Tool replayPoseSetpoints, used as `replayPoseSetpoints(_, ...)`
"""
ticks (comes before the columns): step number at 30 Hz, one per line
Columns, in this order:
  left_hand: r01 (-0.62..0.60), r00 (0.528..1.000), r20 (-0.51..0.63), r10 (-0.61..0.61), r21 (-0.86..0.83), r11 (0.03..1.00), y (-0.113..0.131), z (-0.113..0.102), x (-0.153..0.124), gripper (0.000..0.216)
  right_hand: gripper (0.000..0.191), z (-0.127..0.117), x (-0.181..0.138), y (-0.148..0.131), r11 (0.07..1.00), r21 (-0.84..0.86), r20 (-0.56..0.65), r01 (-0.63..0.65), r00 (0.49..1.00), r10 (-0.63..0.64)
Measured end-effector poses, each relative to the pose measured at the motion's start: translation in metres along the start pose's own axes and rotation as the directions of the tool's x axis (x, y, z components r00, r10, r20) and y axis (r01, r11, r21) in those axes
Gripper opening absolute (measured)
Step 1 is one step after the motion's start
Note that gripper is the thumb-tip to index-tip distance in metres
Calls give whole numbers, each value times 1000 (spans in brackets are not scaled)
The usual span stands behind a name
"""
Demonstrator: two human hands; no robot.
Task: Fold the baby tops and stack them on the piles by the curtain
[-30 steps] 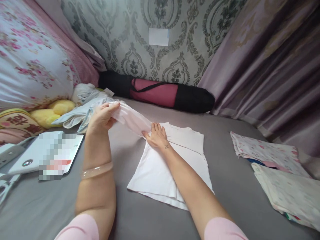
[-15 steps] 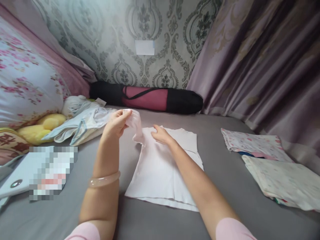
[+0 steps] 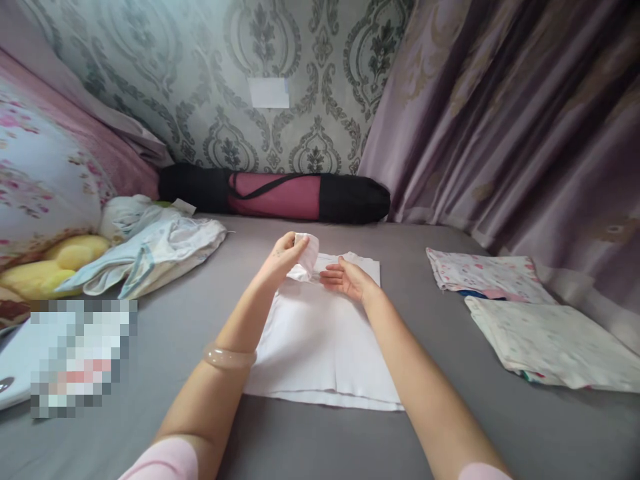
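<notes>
A white shirt (image 3: pixel 315 340) lies spread on the grey bed sheet, its hem towards me and its upper end partly covered by my hands. My left hand (image 3: pixel 286 257), with a pale bangle on its forearm, pinches the shirt's sleeve and lifts it up and inward over the body. Close by on the right, my right hand (image 3: pixel 350 279) is held over the upper part of the shirt, fingers stretched out towards the lifted sleeve. Whether its fingertips touch the cloth I cannot tell.
Two folded patterned cloth piles (image 3: pixel 555 340) lie at right. A black and maroon long bag (image 3: pixel 275 195) rests against the wall. Crumpled pale clothes (image 3: pixel 165 253), a yellow plush (image 3: pixel 55 263) and a flowered pillow (image 3: pixel 45 173) are at left, near a blurred pale item (image 3: pixel 80 360).
My left hand has carried the sleeve to the right, in over the shirt. My right hand has moved slightly right with its fingers extended. The view has turned slightly right.
</notes>
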State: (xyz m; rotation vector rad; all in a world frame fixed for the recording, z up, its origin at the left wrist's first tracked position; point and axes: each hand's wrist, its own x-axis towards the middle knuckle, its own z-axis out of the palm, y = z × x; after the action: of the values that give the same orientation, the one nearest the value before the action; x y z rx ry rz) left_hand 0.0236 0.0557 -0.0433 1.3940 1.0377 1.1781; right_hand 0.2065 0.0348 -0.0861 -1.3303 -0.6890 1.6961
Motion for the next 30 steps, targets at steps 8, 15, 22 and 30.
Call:
replayPoseSetpoints(8, 68, 997, 19, -69, 48, 996, -26, 25, 0, 33, 57, -1, -4, -4, 993, 115, 61, -23, 998, 16)
replayPoseSetpoints(15, 189, 972, 160, -170, -109, 976, -31, 30, 2, 48, 68, -6, 1, -1, 985, 168, 105, -37, 994, 19)
replayPoseSetpoints(22, 121, 976, -174, -133, -83, 989, -17, -28, 13, 25, 59, -11, -2, -6, 962, 272, 23, 11, 1000, -18)
replayPoseSetpoints(30, 143, 990, -64, -128, 357, 923, -40, -62, 19, 33, 6, -15, -3, -7, 974, 197, -91, 110, 991, -94)
